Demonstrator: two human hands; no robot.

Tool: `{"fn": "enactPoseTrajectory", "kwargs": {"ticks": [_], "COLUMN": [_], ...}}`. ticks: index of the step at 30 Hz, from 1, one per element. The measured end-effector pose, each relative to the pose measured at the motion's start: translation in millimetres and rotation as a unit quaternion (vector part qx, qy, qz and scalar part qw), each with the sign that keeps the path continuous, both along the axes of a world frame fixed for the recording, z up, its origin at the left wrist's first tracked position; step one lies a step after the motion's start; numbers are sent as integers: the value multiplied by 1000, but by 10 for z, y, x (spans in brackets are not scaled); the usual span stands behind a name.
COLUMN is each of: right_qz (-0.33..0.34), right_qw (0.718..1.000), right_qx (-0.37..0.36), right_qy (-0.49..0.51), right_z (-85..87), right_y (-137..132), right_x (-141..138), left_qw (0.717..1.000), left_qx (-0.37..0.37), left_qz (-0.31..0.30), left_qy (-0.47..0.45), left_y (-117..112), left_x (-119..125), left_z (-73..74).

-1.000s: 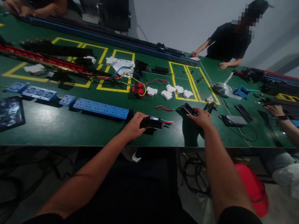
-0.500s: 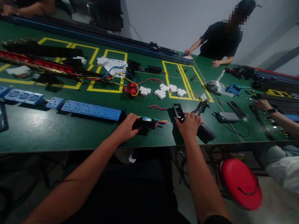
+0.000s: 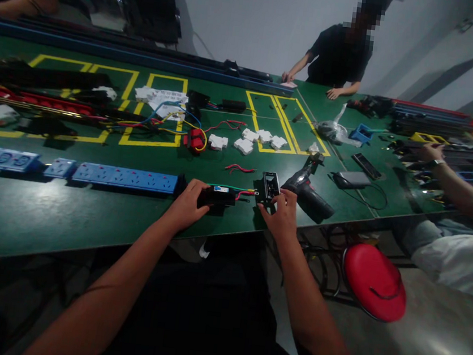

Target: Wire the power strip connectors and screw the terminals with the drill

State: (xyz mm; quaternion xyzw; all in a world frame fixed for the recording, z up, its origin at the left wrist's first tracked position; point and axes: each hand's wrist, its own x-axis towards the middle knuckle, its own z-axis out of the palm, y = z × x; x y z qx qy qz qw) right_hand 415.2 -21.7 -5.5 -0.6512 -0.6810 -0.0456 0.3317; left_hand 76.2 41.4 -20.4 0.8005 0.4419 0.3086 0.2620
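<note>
My left hand is closed round a black switch module with a small white-and-blue part on top. Coloured wires stick out of the module's right end, and its left end meets the row of blue sockets. My right hand grips a small black box-shaped housing by its near side, its hollow side facing up. A narrow gap lies between the wire ends and the housing. Just right of the right hand, a cordless drill lies on the green table.
Several white connectors, a red block with wires and loose red wires lie beyond my hands. To the right are a grey power bank and a phone. Co-workers stand at the far side and right. A red stool stands below.
My right hand has brought the black housing left, away from the drill and closer to the wire ends. The left hand keeps its hold on the module. The whole view has shifted.
</note>
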Motion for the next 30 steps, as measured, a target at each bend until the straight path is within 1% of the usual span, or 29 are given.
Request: {"fn": "enactPoseTrajectory", "kwargs": {"ticks": [3,5,8,10,12,14,16,18,21,23,25,28,30], "right_qz": [63,77,96,129,161,173,168,158,136,127,123,116,111], "right_qw": [996,996,994,982,964,951,945,945,944,942,944,957,965], "right_qx": [8,10,-27,-77,-128,-168,-189,-193,-195,-202,-204,-187,-173], "right_qy": [56,52,-35,-111,-167,-196,-208,-212,-227,-237,-230,-187,-160], "right_z": [85,184,362,457,508,522,525,543,596,617,602,498,391], "right_y": [-30,11,164,297,422,518,586,633,681,694,685,645,617], "right_x": [87,192,350,418,446,448,444,449,474,494,516,562,595], "left_qw": [1000,1000,999,998,998,997,995,992,985,981,978,972,959], "left_qx": [-6,-12,-31,-38,-35,-25,-23,-31,-63,-88,-109,-135,-164], "left_qz": [-4,-7,-11,-17,-21,-17,-17,-32,-69,-92,-105,-126,-168], "left_qy": [1,10,28,36,52,76,98,117,145,148,144,146,162], "left_y": [-12,-14,19,70,143,232,337,459,674,831,985,1180,1270], "left_x": [10,22,53,88,132,178,218,246,273,291,320,392,454], "left_z": [24,56,129,192,263,343,430,513,605,633,636,612,583]}}
